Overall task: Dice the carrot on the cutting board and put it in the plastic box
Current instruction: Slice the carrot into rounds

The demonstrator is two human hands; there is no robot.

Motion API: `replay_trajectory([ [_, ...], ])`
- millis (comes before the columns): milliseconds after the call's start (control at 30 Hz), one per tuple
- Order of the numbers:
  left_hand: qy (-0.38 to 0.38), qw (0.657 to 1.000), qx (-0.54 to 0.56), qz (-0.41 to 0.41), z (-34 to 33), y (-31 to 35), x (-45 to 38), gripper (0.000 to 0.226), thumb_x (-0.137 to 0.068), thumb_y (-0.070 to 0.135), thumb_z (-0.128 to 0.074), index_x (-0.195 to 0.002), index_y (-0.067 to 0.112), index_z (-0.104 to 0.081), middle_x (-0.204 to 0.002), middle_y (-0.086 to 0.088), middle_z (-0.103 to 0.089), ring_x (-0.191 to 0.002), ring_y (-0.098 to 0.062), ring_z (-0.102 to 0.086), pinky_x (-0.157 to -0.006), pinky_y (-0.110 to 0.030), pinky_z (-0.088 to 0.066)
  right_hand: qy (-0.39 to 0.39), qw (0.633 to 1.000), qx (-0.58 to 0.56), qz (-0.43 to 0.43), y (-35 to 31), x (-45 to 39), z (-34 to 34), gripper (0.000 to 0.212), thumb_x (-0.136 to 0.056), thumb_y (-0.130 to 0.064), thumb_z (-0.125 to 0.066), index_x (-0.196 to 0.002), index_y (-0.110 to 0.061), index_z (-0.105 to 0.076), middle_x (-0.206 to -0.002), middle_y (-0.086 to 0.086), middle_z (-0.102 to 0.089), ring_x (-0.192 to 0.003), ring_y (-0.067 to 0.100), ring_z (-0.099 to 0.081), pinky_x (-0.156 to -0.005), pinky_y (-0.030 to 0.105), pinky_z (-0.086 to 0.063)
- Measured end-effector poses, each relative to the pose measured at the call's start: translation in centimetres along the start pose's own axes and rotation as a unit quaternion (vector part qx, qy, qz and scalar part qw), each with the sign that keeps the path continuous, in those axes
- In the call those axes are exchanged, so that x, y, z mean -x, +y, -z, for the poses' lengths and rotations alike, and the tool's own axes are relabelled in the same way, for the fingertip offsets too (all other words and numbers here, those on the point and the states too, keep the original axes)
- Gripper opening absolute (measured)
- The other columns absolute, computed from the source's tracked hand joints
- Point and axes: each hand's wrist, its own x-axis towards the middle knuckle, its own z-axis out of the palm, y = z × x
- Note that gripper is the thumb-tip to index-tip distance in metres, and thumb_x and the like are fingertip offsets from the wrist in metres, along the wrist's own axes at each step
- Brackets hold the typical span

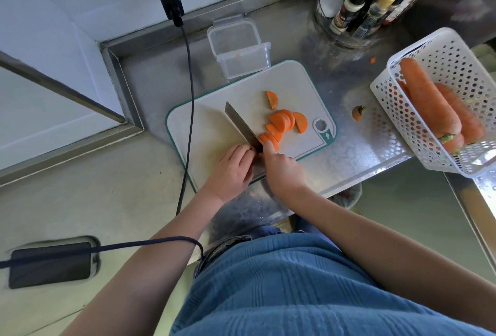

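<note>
Both hands (257,164) hide the knife (243,127) handle beside carrot slices (281,123)

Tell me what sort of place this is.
Most likely a kitchen, perhaps a commercial one: a steel counter bears a cutting board with carrot slices, a round rack of sauce bottles stands at the back, and a white basket holds whole carrots.
</note>
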Motion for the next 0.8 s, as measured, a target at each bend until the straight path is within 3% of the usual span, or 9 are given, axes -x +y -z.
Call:
replay_trajectory([
  [100,0.008,1.0,0.0,-0.005,0.2,0.2,0.3,0.021,-0.086,0.01,-0.053,-0.104,-0.001,-0.058,-0.104,-0.015,-0.059,-0.098,-0.025,-0.049,-0.09,-0.034,-0.045,0.022,0.999,-0.022,-0.011,0.2,0.1,0.1,0.018,-0.099,-0.01,-0.041,-0.104,-0.019,-0.026,-0.064,0.004,-0.05,-0.061,0.031,-0.06,-0.057,0.045,-0.054],
  [367,0.021,0.999,-0.04,-0.023,0.3,0.4,0.4,0.02,-0.09,0.014,-0.048,-0.105,0.003,-0.056,-0.101,-0.013,-0.061,-0.097,-0.024,-0.049,-0.087,-0.032,-0.043,0.047,0.998,-0.04,-0.008,0.6,1.3,0.3,0.01,-0.102,-0.019,-0.036,-0.103,-0.019,-0.026,-0.062,0.007,-0.052,-0.054,0.03,-0.057,-0.052,0.044,-0.053],
  [667,-0.009,0.999,-0.032,-0.008,0.3,0.2,0.4,0.023,-0.087,0.017,-0.047,-0.1,0.002,-0.059,-0.099,-0.013,-0.061,-0.097,-0.023,-0.048,-0.082,-0.036,-0.051,0.024,1.0,0.0,0.008,0.4,1.7,-0.1,0.015,-0.103,-0.017,-0.036,-0.113,-0.013,-0.026,-0.058,0.001,-0.04,-0.058,0.031,-0.055,-0.05,0.037,-0.04],
  [800,-0.012,1.0,-0.027,-0.006,0.5,0.2,0.3,0.025,-0.088,0.018,-0.045,-0.1,0.002,-0.06,-0.1,-0.013,-0.061,-0.097,-0.023,-0.049,-0.083,-0.034,-0.049,0.039,0.999,0.001,0.01,0.3,1.8,-0.3,0.022,-0.101,-0.012,-0.038,-0.106,-0.019,-0.018,-0.055,-0.001,-0.035,-0.053,0.028,-0.047,-0.049,0.036,-0.037],
])
